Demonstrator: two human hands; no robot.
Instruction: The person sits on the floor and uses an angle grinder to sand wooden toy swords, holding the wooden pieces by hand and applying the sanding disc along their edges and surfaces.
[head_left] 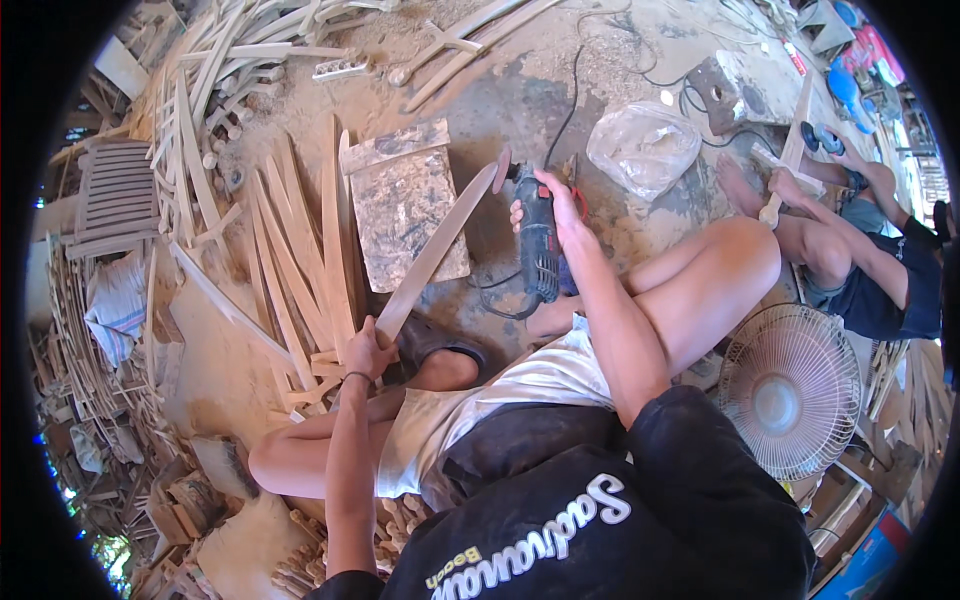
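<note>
Sanding a curved wooden slat point(437, 245)
Left hand point(366, 350) fingers wrap its near end; right hand point(556, 205) fingers grip the angle grinder point(535, 240), disc at the far tip

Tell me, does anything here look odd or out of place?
Mostly rough workshop clutter. Pale wooden slats lie fanned loosely over the dusty floor. The right hand runs a blue angle grinder against a long curved wooden slat steadied only by the left hand, unclamped.

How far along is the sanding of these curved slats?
A fan of shaped slats lies beside the wooden block; whether they are finished is unclear. In hand: the left hand holds one curved slat while the right hand presses the angle grinder to its far end. More slats are piled beyond.
</note>
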